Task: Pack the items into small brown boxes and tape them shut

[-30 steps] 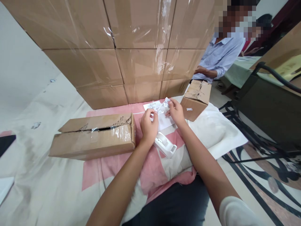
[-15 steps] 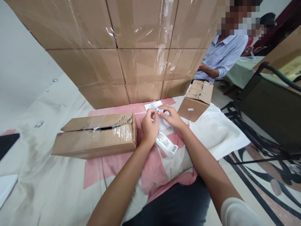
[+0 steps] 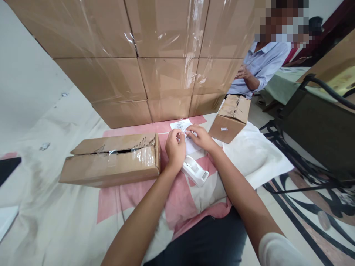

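Head | left hand point(image 3: 175, 148), right hand point(image 3: 203, 138): both pinching scrap point(image 3: 186, 135) | small, whitish, glossy, partly hidden

Pinched scrap point(image 3: 186, 134): whitish
Paper point(image 3: 192, 147): plain white
Printed slip point(image 3: 179, 125): white, dark grey marks
Tape dispenser point(image 3: 194, 171): white, small grey patch at one end
Bedsheet point(image 3: 66, 221): off-white with blocks of pink
Stacked cartons point(image 3: 169, 79): tan brown, glossy streaks
Left box point(image 3: 111, 168): brown
Right box point(image 3: 229, 127): brown, white label
Trousers point(image 3: 205, 240): very dark blue
Sleeve point(image 3: 277, 251): pale
Co-worker's shirt point(image 3: 267, 62): light blue
Chair point(image 3: 313, 136): dark olive-grey
Floor point(image 3: 307, 221): pale, with black and brownish-pink curves
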`<state>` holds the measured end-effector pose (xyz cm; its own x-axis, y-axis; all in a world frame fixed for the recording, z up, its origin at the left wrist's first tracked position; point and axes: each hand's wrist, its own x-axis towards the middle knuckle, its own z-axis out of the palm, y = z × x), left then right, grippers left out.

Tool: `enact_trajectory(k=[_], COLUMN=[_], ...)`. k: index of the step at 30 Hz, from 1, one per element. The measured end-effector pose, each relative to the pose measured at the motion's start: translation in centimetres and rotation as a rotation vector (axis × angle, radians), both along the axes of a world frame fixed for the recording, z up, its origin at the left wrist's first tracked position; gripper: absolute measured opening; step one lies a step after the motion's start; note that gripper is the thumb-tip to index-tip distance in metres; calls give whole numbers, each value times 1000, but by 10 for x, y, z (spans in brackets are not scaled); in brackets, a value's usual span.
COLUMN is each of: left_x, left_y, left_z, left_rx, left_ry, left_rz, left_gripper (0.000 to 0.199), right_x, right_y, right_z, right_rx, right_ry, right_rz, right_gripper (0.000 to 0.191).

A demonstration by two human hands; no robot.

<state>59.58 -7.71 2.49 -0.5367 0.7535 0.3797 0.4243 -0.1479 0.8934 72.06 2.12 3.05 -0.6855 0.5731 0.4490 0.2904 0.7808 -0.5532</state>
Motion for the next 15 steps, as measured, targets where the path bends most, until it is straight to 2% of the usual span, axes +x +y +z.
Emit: enact_trajectory(k=[3, 6, 12, 14, 15], left_x=[1, 0, 1, 7, 11], left_y=[-1, -2, -2, -5, -9], left_z=[1, 2, 1, 12, 23], left_rx=[7, 6, 44, 73, 93], left_ry=[-7, -20, -91, -121, -156], left_rz=[6, 0, -32, -58, -82], left_gripper=[11, 10, 9, 10, 10], right_x=[0, -1, 1, 3, 4], right_y=[3, 7, 14, 15, 14], right_z=[-10, -18, -19, -19, -19], right_rx=[-9, -4, 43, 31, 31], right_ry=[-112, -114, 27, 42, 42], right_rz=[31, 21, -148, -165, -169], right_gripper=[18, 17, 30, 37, 40])
